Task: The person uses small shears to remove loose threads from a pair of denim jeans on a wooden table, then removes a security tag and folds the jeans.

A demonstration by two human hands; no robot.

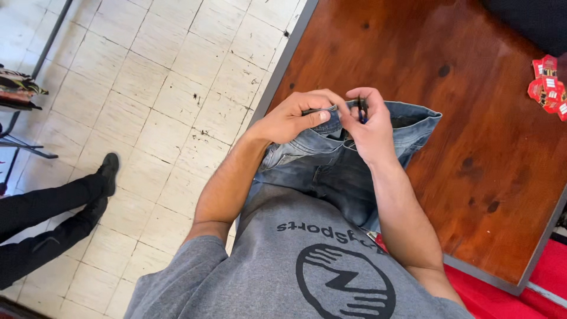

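My two hands pinch the top of a pair of blue jeans on a brown table.

Nearest to me is my grey shirt [307,266] with a dark round picture on it. Just past it lie the jeans [319,171], on the near left part of the wooden table [490,147], with their top edge on the far side. My left hand [292,118] is closed on the top band of the jeans, thumb pressed flat on the cloth. My right hand [369,127] is right beside it, touching it, and its fingers pinch a small dark thing [361,109] at the band; I cannot tell what it is. Far off on the right of the table sits a little heap of red tags [550,85]. On the left is a pale tiled floor [153,100], where another person's dark-trousered leg and black shoe [106,171] stretch out.
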